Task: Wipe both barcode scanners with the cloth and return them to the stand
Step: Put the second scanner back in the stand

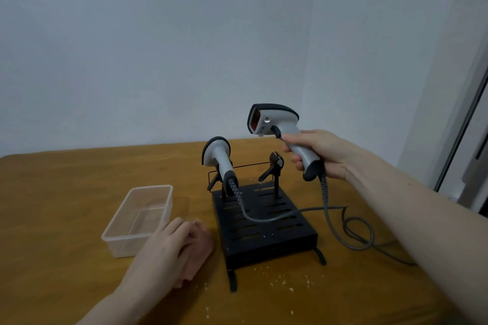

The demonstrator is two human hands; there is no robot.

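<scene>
Item: right hand grips scanner, lifted, right of centre. Second scanner seated on stand, centre. Left hand flat on worktop, lower left; cloth underneath? I cannot tell. I judge: wiping or re-seating next; empty right cradle needs aligned handle.

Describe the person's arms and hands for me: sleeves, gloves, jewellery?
Both forearms are bare as far as the frame shows: no sleeves, gloves or watch in view. The left hand has a small glint on one of its fingers, perhaps a ring, too small to tell. The right hand shows nothing worn.
</scene>
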